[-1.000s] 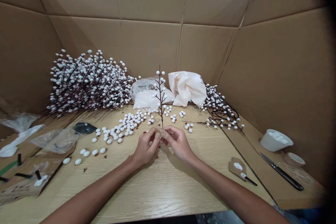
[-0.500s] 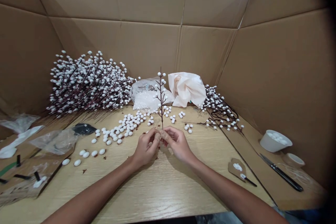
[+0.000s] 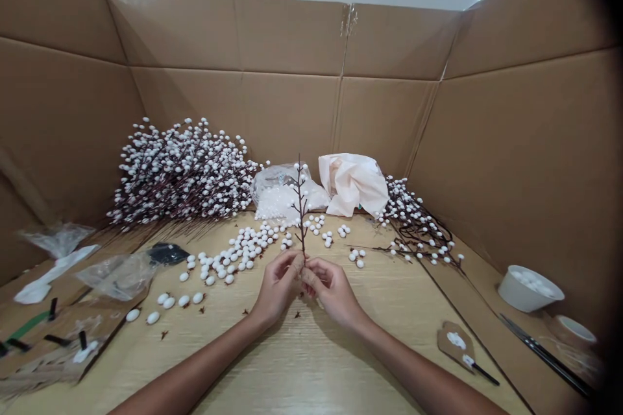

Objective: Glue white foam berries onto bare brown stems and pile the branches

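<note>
Stem (image 3: 302,233) upright above table (image 3: 311,363), low end pinched by left hand (image 3: 276,288) and right hand (image 3: 335,292); fingers (image 3: 294,267) hide its base. Berries (image 3: 297,221) blur into bag (image 3: 272,198) behind. Forearms (image 3: 195,362) cut off at bottom.

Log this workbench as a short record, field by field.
Left hand: fingertips pinching the lower stem of a berry branch
Right hand: fingertips at the same spot, exact grip hidden
Branch: upright, white berries on some twigs, others bare
Back left: large heap of finished-looking berry branches
Back right: smaller pile of berry branches
Middle: loose white berries
Far right: white bowl holding white balls
Near right: white-smeared cardboard piece
</note>
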